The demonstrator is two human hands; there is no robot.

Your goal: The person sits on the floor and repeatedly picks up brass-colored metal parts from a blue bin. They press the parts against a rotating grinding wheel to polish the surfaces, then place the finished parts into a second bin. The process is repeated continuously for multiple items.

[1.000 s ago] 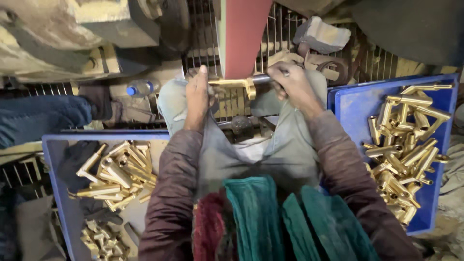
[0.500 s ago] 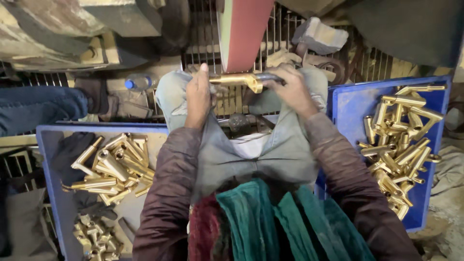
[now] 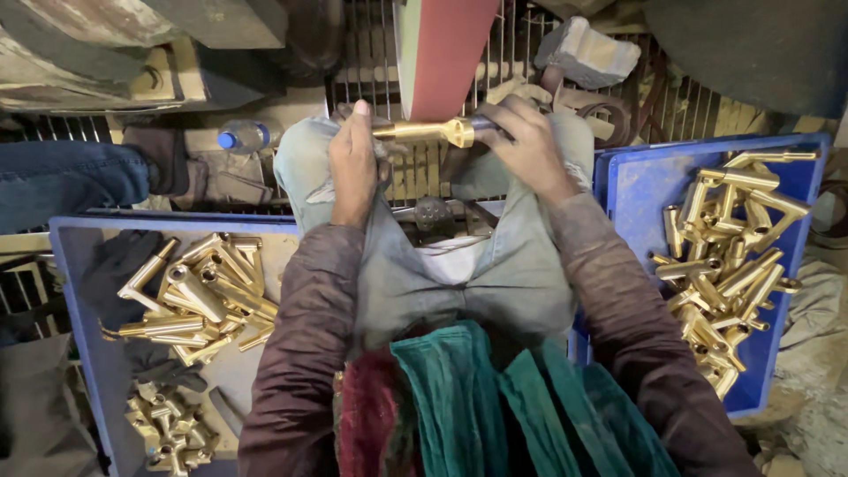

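Both hands hold one brass fitting (image 3: 433,132) level across the person's knees, right at the lower edge of the reddish sanding belt (image 3: 450,53) that runs upward from it. The left hand (image 3: 353,163) lies over the left knee with its fingers closed around the thin end of the fitting; the right hand (image 3: 530,146) wraps the thicker, darker end, fingers curled tight around it. The fitting's wider collar sits between the two hands, just under the belt — whether it touches the belt cannot be told. To the left, a blue tray (image 3: 75,265) holds a loose heap of brass pieces (image 3: 199,296); to the right, a second blue tray (image 3: 636,181) holds another heap (image 3: 729,265). A plastic bottle with a blue cap (image 3: 243,137) lies beyond the left knee.
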